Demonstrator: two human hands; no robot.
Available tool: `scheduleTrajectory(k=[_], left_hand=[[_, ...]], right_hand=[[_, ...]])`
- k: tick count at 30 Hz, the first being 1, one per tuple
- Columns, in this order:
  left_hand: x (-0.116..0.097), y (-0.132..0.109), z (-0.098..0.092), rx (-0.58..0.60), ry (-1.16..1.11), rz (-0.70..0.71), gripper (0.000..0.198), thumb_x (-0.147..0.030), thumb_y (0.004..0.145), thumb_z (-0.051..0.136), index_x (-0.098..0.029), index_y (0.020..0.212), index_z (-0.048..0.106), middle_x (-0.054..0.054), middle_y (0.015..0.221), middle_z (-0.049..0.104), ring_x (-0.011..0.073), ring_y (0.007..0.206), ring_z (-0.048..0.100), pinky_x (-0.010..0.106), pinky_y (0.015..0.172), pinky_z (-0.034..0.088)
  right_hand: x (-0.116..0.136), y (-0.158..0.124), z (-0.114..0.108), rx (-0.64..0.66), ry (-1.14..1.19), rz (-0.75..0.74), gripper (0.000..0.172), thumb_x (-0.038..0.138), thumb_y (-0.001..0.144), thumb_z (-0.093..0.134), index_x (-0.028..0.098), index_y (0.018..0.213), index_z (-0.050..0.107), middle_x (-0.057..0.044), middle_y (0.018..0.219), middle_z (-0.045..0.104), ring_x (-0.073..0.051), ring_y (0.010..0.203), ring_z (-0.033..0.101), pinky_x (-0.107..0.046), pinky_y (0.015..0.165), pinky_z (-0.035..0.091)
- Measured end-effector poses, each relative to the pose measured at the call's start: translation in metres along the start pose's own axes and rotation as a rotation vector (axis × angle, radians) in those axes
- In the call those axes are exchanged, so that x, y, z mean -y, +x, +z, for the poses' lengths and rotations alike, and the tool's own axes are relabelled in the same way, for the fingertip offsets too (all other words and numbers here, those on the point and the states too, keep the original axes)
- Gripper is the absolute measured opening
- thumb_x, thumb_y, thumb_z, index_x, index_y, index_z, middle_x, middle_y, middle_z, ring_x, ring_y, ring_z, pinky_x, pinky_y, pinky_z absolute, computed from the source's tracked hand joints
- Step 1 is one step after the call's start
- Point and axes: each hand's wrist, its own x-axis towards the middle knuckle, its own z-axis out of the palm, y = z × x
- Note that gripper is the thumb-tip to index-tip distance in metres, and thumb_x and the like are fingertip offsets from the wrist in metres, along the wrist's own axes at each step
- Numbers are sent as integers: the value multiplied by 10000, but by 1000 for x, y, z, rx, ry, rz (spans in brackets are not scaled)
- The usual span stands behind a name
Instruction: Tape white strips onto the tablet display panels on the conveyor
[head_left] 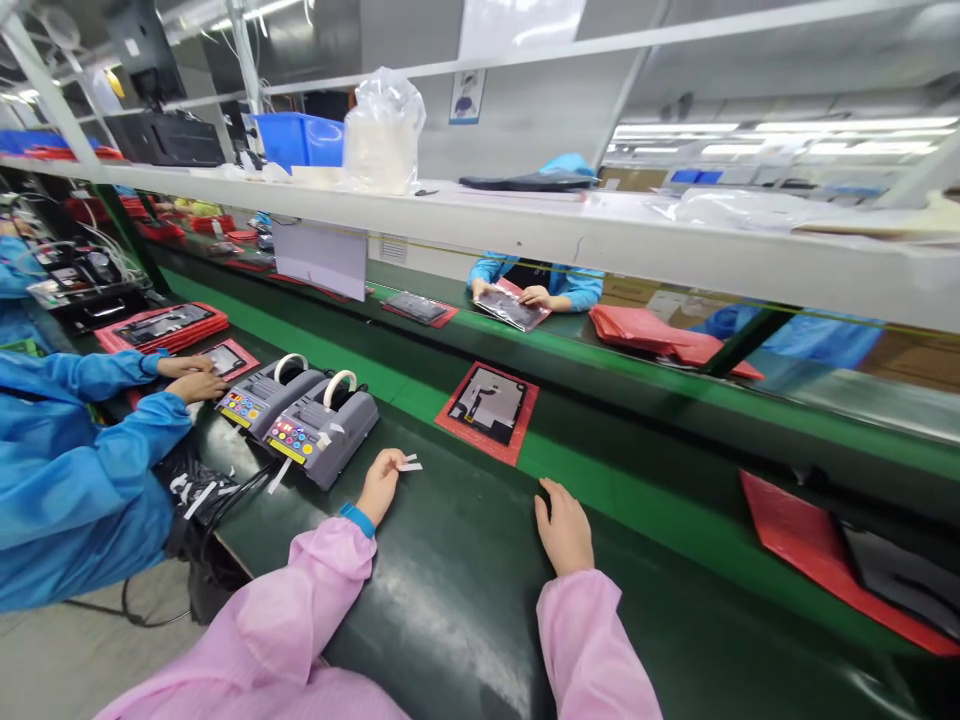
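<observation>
Carefully, the left grip (381, 488) pinches two short white strips (412, 465) between thumb and fingers, and their free ends point out to the right, above the dark green surface (442, 580). The right grip (565, 530) holds nothing; its fingers lie loosely extended near the edge of the surface, but whether they touch it I cannot tell. Ahead, between both hands but beyond their reach of touch, a flat black and grey panel (491, 400) lies on a red sheet (491, 444) upon the green belt (622, 510). For good handling, I think, the strips should be pinched only at their ends, so that they remain flat and separate; if they are sticky, as they look, they could easily fold or cling together. The free right fingers would serve well to take one strip, or to steady the sheet by its border without pressing the panel. It is also wise that the sleeve does not brush the strip (280, 476) hanging from the nearer grey dispenser (349, 440).
</observation>
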Motion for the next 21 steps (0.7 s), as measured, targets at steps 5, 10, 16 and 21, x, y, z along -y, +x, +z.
scheduleTrajectory(k=[5, 10, 16, 21], left_hand=[[3, -1, 2, -17, 6, 52, 134, -185, 736, 574, -176, 632, 489, 17, 847, 500, 151, 793, 529, 294, 768, 432], [3, -3, 4, 4, 23, 56, 227, -145, 713, 585, -157, 536, 443, 20, 824, 484, 138, 771, 511, 279, 735, 412], [4, -4, 5, 23, 30, 32, 239, -112, 693, 585, -155, 516, 430, 15, 805, 484, 135, 761, 487, 283, 734, 392], [3, -4, 3, 27, -3, 4, 189, -63, 658, 562, -158, 538, 451, 15, 807, 485, 141, 772, 485, 288, 750, 395]], right_hand=[[-10, -2, 5, -18, -32, -42, 508, 416, 955, 306, 87, 1208, 598, -181, 1242, 647, -301, 1171, 584, -442, 999, 444], [-19, 1, 10, -13, -50, -56, 553, 457, 951, 278, 87, 1203, 603, -174, 1236, 651, -310, 1154, 599, -438, 982, 455], [-21, 2, 10, -1, -51, -67, 580, 480, 943, 252, 94, 1173, 619, -167, 1223, 659, -311, 1146, 606, -435, 983, 456], [-19, 3, 7, 1, -51, -61, 593, 488, 940, 247, 87, 1170, 619, -171, 1215, 663, -315, 1137, 612, -438, 975, 464]])
